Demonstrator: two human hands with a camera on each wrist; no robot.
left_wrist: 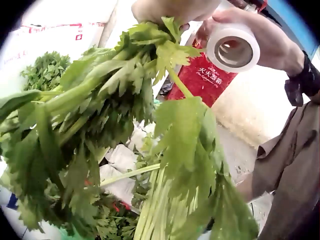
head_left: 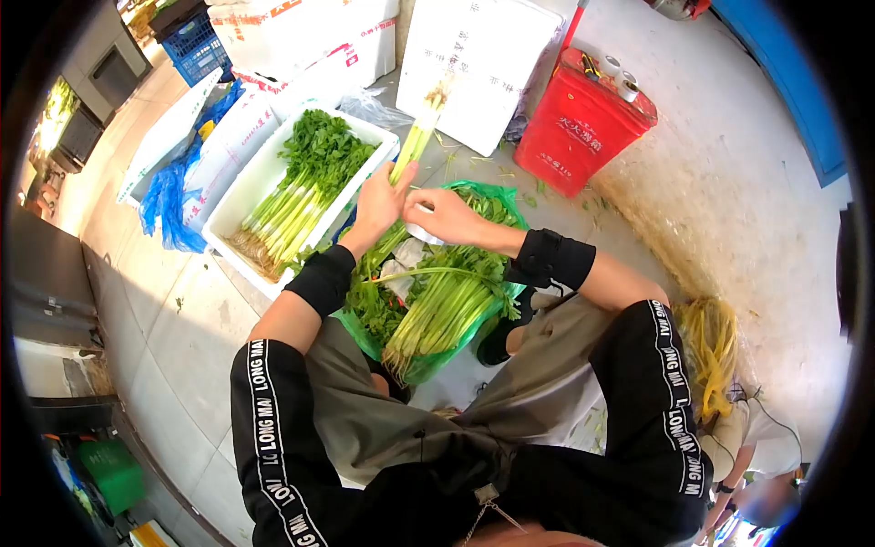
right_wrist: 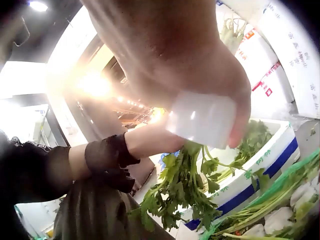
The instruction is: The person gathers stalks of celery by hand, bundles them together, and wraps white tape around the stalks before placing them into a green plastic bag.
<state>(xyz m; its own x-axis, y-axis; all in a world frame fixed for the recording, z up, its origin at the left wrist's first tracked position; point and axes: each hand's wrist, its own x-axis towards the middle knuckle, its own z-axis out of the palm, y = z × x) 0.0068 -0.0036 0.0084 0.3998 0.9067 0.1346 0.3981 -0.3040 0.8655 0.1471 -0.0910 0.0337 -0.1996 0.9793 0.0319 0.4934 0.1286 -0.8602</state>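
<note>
My left hand grips a bunch of celery, its roots pointing up and away; the leaves hang below the hand in the left wrist view. Right beside it, my right hand holds a roll of white tape, fingers curled round it, close to the bunch; the roll shows whitish in the right wrist view. Under both hands lies a green bag with more celery and some grey-white lumps in it.
A white foam box with rows of celery stands at the left. Behind are a white lid, white cartons and a red bin with tape rolls on top. Yellow bags lie right; another person is lower right.
</note>
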